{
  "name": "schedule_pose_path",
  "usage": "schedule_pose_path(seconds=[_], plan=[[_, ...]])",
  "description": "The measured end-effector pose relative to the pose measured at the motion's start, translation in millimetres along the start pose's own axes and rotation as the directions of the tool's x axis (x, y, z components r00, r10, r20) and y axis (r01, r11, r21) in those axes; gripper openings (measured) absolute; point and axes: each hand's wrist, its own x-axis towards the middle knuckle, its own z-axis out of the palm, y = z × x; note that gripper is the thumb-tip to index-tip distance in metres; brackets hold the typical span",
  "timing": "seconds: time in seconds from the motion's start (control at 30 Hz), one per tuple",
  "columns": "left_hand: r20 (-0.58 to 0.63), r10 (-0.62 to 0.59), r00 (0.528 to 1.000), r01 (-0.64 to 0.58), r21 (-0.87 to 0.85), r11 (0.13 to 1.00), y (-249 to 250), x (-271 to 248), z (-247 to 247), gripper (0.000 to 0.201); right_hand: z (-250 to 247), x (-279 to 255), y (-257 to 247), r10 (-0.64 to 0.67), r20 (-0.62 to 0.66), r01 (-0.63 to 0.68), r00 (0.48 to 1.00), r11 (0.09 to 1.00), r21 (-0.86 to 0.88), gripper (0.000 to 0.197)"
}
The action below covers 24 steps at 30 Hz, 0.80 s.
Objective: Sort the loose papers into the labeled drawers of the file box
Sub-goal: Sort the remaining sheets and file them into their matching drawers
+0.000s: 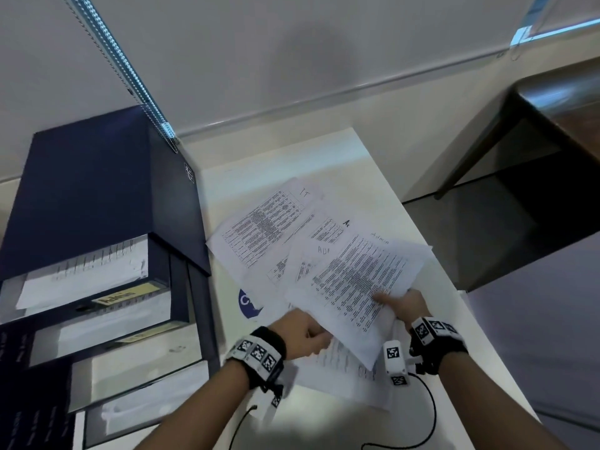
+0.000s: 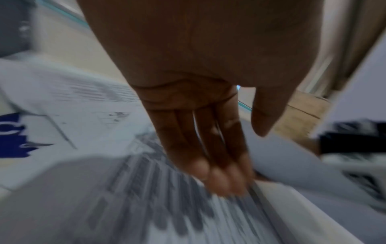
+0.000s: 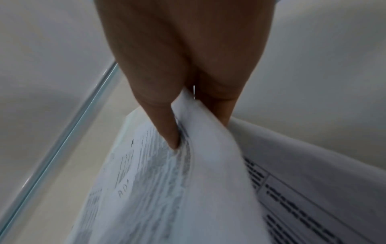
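Observation:
The dark blue file box (image 1: 97,196) stands at the left with several drawers pulled out. Its top drawer, labelled Admin (image 1: 118,298), holds sheets. Loose printed papers (image 1: 263,225) fan across the white table (image 1: 292,157); one is marked IT. My right hand (image 1: 399,303) pinches the near edge of a sheet marked Admin (image 1: 354,274), thumb on top, lifting it off the pile. In the right wrist view the right hand (image 3: 198,132) holds that sheet (image 3: 146,189). My left hand (image 1: 305,336) lies by its left corner. The left hand (image 2: 240,158) rests straight fingers on a lower sheet (image 2: 146,198).
A blue round sticker (image 1: 248,303) shows on the table beside the papers. The table's right edge drops to grey floor (image 1: 519,319). A dark wooden table (image 1: 552,102) stands at the far right. A black cable (image 1: 428,410) loops near my right wrist.

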Motion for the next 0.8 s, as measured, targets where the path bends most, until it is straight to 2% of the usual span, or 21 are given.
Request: schedule_pose_path(seconds=[0.03, 0.07, 0.1, 0.13, 0.17, 0.2, 0.23, 0.27, 0.3, 0.37, 0.43, 0.47, 0.57, 0.63, 0.73, 0.8], plan=[[-0.009, -0.051, 0.999, 0.049, -0.148, 0.988, -3, -1, -6, 0.043, 1, -6, -4, -0.002, -0.009, 0.001, 1.000, 0.999, -0.053, 0.082], [-0.077, -0.102, 0.992, 0.077, -0.279, 0.957, -7, 0, -13, 0.039, 1, -14, -9, -0.013, -0.023, 0.010, 1.000, 0.994, -0.111, 0.073], [-0.194, -0.164, 0.967, 0.080, -0.382, 0.921, -14, 1, -19, 0.039, 1, -20, -13, -0.035, -0.036, 0.029, 0.999, 0.987, -0.155, 0.065], [-0.322, -0.245, 0.914, 0.071, -0.469, 0.881, -23, 5, -27, 0.038, 0, -25, -15, -0.068, -0.032, 0.061, 0.997, 0.982, -0.177, 0.055], [-0.431, -0.332, 0.839, 0.069, -0.521, 0.851, -35, 12, -32, 0.032, 1, -30, -19, -0.090, -0.008, 0.087, 0.996, 0.979, -0.186, 0.042], [-0.492, -0.410, 0.768, 0.112, -0.527, 0.842, -45, 17, -36, 0.021, 3, -33, -21, -0.109, 0.025, 0.112, 0.994, 0.974, -0.197, 0.033], [-0.503, -0.474, 0.723, 0.197, -0.507, 0.839, -52, 21, -36, 0.018, 5, -35, -22, -0.121, 0.059, 0.131, 0.991, 0.968, -0.215, 0.028], [-0.470, -0.524, 0.710, 0.290, -0.483, 0.826, -60, 26, -32, 0.031, 9, -38, -23, -0.126, 0.090, 0.144, 0.988, 0.961, -0.236, 0.029], [-0.424, -0.550, 0.720, 0.338, -0.478, 0.811, -64, 31, -27, 0.043, 13, -41, -25, -0.136, 0.113, 0.162, 0.984, 0.951, -0.263, 0.034], [-0.360, -0.540, 0.761, 0.338, -0.490, 0.803, -64, 38, -18, 0.057, 22, -46, -28, -0.169, 0.135, 0.201, 0.976, 0.940, -0.275, 0.055], [-0.341, -0.511, 0.789, 0.317, -0.487, 0.814, -59, 42, -11, 0.064, 31, -50, -30, -0.193, 0.139, 0.224, 0.971, 0.938, -0.265, 0.070], [-0.343, -0.497, 0.797, 0.306, -0.481, 0.822, -57, 43, -10, 0.060, 34, -50, -31, -0.192, 0.142, 0.225, 0.971, 0.935, -0.275, 0.070], [-0.411, -0.415, 0.812, 0.194, -0.480, 0.856, -51, 42, -11, 0.038, 38, -50, -36, -0.210, 0.185, 0.259, 0.960, 0.919, -0.297, 0.053], [-0.457, -0.333, 0.825, 0.064, -0.510, 0.858, -44, 36, -19, 0.031, 36, -56, -48, -0.292, 0.194, 0.333, 0.936, 0.916, -0.226, 0.036], [-0.559, -0.238, 0.794, -0.137, -0.547, 0.826, -22, 19, -42, 0.034, 27, -69, -76, -0.428, 0.130, 0.426, 0.894, 0.903, 0.045, 0.021], [-0.624, -0.199, 0.755, -0.262, -0.566, 0.782, -5, 4, -63, 0.035, 18, -79, -97, -0.476, 0.098, 0.447, 0.874, 0.866, 0.227, 0.024]])
